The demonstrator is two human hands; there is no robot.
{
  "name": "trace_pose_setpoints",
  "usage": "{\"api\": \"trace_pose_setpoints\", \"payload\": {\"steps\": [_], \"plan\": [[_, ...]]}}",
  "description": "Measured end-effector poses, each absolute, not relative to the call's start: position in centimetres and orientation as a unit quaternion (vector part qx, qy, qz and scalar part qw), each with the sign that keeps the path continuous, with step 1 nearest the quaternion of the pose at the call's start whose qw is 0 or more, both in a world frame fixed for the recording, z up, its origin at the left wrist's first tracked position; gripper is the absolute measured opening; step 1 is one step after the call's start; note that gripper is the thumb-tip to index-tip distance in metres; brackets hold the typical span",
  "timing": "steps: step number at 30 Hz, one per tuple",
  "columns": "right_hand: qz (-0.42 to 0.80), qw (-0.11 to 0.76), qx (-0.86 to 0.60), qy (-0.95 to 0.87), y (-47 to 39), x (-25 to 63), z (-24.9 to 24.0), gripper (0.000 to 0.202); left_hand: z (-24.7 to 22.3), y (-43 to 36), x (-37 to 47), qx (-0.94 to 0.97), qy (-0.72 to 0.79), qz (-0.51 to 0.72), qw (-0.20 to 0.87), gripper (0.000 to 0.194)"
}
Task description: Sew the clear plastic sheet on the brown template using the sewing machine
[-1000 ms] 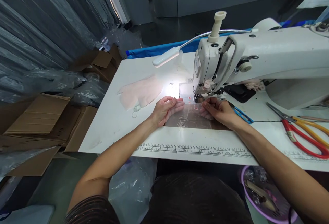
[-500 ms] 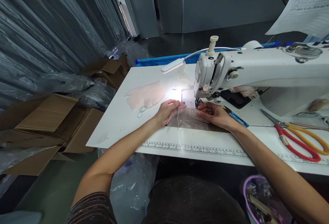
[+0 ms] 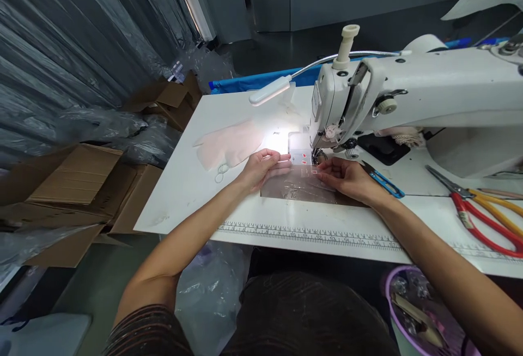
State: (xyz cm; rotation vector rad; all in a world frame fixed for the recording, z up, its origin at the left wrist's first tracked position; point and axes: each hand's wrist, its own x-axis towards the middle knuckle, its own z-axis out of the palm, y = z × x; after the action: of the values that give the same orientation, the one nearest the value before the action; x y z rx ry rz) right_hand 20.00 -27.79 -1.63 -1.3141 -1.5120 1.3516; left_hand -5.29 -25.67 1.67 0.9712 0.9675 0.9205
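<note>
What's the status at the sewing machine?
Left hand at left of sheer piece, grip unclear; right hand apparently pinching its right side. Piece near presser foot. Blue snips close beside right hand.

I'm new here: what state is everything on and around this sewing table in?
Gooseneck lamp: lit
Clear plastic film: creased
Left hand: at the film, grip unclear
Right hand: pinching the film
Scissors: lying flat, blades nearly shut
Blue thread snips: lying flat
Pink fabric: spread flat
Near cardboard box: open
Purple-rimmed bin: holding scraps
</note>
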Motion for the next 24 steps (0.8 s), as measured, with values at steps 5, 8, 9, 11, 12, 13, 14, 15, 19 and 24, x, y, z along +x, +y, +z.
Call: {"api": "trace_pose_setpoints", "payload": {"steps": [5, 8, 9, 11, 12, 13, 14, 15, 19, 24], "plan": [[0.404, 0.275, -0.524, -0.697, -28.3, 21.1, -0.7, 0.032, 4.9, -24.3, -10.8, 0.701, 0.549, 0.318, 0.326, 0.020], [0.187, 0.235, -0.537, -0.788, -29.2, 20.9, 0.1, 0.030, 6.7, -22.8, -15.5, 0.755, 0.607, 0.209, 0.134, 0.030], [0.118, 0.224, -0.527, -0.811, -29.6, 20.5, 0.4, 0.030, 6.9, -22.1, -17.0, 0.748, 0.631, 0.177, 0.101, 0.035], [0.036, 0.213, -0.484, -0.848, -30.4, 19.2, 0.6, 0.032, 6.8, -20.5, -19.5, 0.717, 0.683, 0.125, 0.067, 0.045], [0.023, 0.216, -0.459, -0.861, -30.8, 18.3, 0.7, 0.033, 6.4, -19.7, -20.5, 0.696, 0.707, 0.103, 0.063, 0.051], [0.019, 0.223, -0.437, -0.871, -31.2, 17.5, 0.7, 0.035, 6.0, -18.9, -21.2, 0.682, 0.723, 0.092, 0.064, 0.055], [0.018, 0.234, -0.420, -0.877, -31.5, 16.6, 0.6, 0.036, 5.5, -18.2, -21.8, 0.669, 0.735, 0.084, 0.067, 0.059], [0.019, 0.239, -0.406, -0.882, -31.6, 15.8, 0.4, 0.036, 5.0, -17.6, -22.1, 0.661, 0.743, 0.079, 0.071, 0.062], [0.022, 0.227, -0.380, -0.896, -31.6, 13.9, -0.4, 0.036, 3.7, -16.5, -22.8, 0.650, 0.752, 0.081, 0.075, 0.069], [0.025, 0.191, -0.379, -0.905, -31.2, 12.7, -0.7, 0.034, 2.6, -16.6, -23.5, 0.649, 0.748, 0.120, 0.070, 0.065]]}}
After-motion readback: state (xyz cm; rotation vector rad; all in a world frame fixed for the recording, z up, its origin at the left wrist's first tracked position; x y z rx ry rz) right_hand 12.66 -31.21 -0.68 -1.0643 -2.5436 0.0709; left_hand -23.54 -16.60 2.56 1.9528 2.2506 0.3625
